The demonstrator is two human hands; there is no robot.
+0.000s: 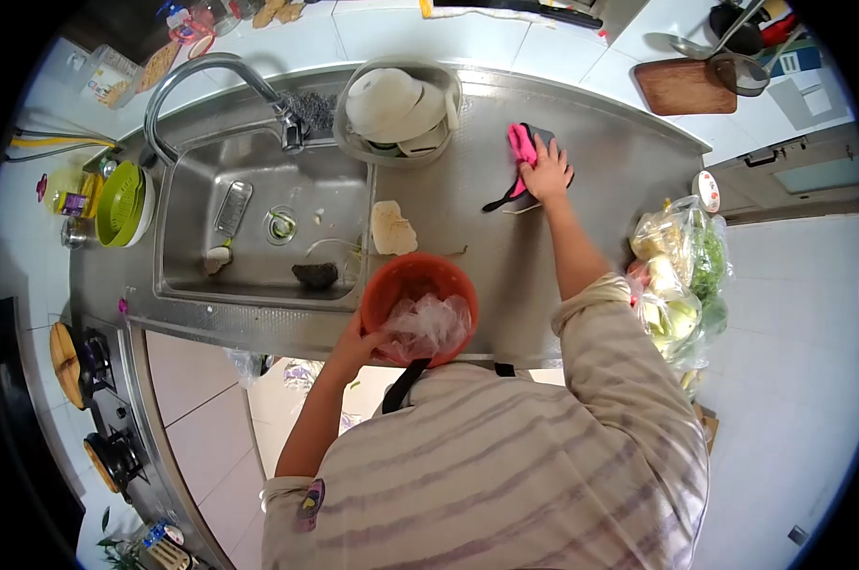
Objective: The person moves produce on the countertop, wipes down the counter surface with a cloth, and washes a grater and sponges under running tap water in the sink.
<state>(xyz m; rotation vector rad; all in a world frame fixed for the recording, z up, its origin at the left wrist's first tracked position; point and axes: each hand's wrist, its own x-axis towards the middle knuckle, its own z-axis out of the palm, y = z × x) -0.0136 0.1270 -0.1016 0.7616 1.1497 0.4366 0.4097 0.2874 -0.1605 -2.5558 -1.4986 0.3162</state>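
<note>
An orange-red bucket (377,294) with a crumpled clear plastic bag (428,325) inside is at the counter's front edge, close to my body. My left hand (353,350) grips its left side, fingers partly hidden by the rim. On the steel counter (620,142) to the right, my right hand (546,173) lies on a pink and grey cloth (520,142) with fingers spread, pressing it flat. A dark strap-like end of the cloth sticks out to the left. Left of the cloth lies a pale, irregular flat piece (392,228), perhaps a sponge or scourer.
The sink (258,190) on the left holds a metal grater-like tool, a dark lump and scraps. A tub of bowls (396,109) stands behind the bucket. Bagged vegetables (677,275) are at the right edge. Green and white basins (124,204) stand left; a cutting board (684,87) is at the back right.
</note>
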